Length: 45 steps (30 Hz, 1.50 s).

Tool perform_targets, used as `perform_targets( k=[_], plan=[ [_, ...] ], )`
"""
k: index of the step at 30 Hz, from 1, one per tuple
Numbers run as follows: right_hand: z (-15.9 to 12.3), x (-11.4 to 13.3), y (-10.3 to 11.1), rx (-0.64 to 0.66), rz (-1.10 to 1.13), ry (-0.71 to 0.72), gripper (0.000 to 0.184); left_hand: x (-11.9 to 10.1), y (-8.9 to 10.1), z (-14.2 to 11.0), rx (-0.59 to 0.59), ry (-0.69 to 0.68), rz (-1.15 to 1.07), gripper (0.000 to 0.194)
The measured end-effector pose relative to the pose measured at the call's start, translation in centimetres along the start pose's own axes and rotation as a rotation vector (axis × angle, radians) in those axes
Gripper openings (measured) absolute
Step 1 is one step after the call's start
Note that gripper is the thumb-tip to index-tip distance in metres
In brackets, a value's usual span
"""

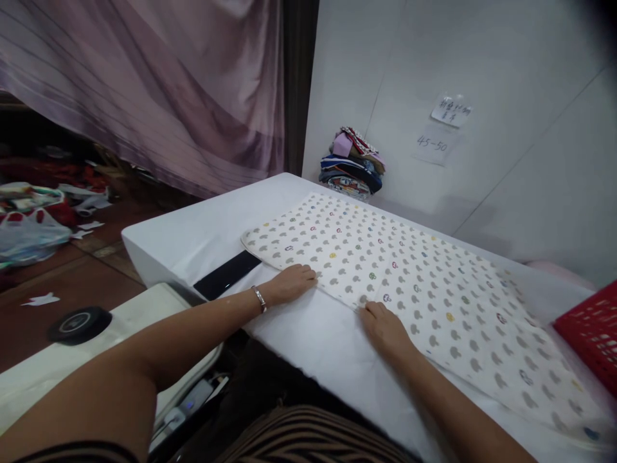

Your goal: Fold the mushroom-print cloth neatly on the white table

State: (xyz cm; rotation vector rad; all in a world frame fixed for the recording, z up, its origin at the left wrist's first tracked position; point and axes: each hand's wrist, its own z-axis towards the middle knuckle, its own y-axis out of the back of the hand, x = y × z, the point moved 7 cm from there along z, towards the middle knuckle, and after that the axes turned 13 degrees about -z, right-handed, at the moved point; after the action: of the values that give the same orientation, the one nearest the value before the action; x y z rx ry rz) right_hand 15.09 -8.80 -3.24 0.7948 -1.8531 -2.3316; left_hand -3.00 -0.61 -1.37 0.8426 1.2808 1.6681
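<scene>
A white cloth [405, 276] printed with small grey and coloured mushroom-like shapes lies spread over a table with a white cover [308, 341]. My left hand [292, 283] grips the near edge of the cloth, its fingers bent over the hem; a metal bracelet circles that wrist. Farther right along the same edge, my right hand [385, 326] is closed on the hem, thumb and fingertips together. The cloth lies mostly flat between and beyond both hands. A black phone-like slab [227, 274] rests just left of the cloth, beyond my left wrist.
Folded fabrics [351, 164] are stacked by the wall at the table's far side. A red perforated basket [595, 334] stands at the right. On the left, a pale machine-like surface [139, 321] carries a round black object [80, 325]. A pink curtain [193, 83] hangs behind.
</scene>
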Motion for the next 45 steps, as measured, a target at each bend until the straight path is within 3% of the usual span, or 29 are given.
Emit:
perform_targets(
  k=[7, 13, 18, 28, 32, 38, 45],
  plan=[
    [0.5, -0.3, -0.1, 0.027, 0.021, -0.024, 0.025, -0.6, -0.2, 0.9, 0.044, -0.041, 0.043, 0.019],
    [-0.4, -0.7, 0.1, 0.058, 0.182, -0.01, 0.029, -0.8, 0.2, 0.1, -0.03, -0.067, 0.063, 0.02],
    [-0.5, -0.6, 0.1, 0.003, 0.253, -0.007, 0.031, -0.3, 0.0, -0.5, -0.067, -0.012, 0.027, 0.02],
    [0.0, 0.6, -0.4, -0.157, 0.12, -0.011, 0.025, 1.2, -0.6, -0.5, -0.065, 0.192, -0.204, 0.013],
    [-0.1, 0.7, -0.5, -0.171, 0.15, 0.002, 0.02, 1.2, -0.7, -0.5, -0.063, 0.197, -0.226, 0.015],
    [2.0, 2.1, -0.5, -0.118, 0.001, -0.039, 0.019, 1.3, -0.6, -0.5, -0.06, 0.24, -0.249, 0.011],
    [5.3, 4.8, -0.5, -0.152, 0.007, 0.017, 0.019, 1.1, -0.6, -0.3, -0.028, 0.262, -0.236, 0.005]
  ],
)
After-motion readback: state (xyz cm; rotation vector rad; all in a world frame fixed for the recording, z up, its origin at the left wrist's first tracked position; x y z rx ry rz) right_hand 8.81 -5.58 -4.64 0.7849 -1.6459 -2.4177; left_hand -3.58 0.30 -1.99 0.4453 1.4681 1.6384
